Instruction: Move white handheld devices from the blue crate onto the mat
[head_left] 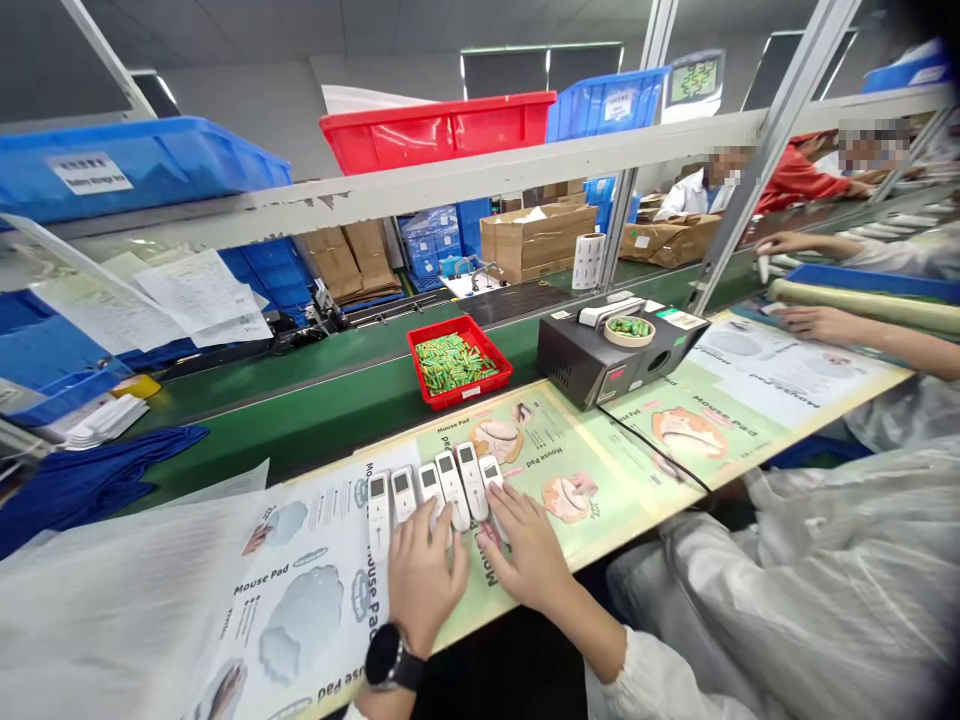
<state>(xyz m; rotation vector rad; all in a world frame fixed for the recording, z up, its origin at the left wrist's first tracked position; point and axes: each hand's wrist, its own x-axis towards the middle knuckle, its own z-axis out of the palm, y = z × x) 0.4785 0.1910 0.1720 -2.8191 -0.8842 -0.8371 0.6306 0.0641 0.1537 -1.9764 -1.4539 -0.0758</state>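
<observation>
Several white handheld devices with small dark screens [448,480] lie side by side in a row on the printed mat, screen ends pointing away from me. My left hand [424,575], a black watch on its wrist, rests with fingers spread over the lower ends of the middle devices. At the right end of the row, my right hand [527,548] lies with fingers extended on the rightmost device [490,470]. Both thumbs point inward, with a gap between the hands. The fingers hide the lower parts of some devices.
Beyond the mat, a red tray [459,372] of green-and-yellow batteries sits on the green conveyor [352,400]. To its right stands a black box [600,360] with a round dish of batteries on top. White sheets [105,600] lie left; a co-worker's arm [862,325] reaches in from the right.
</observation>
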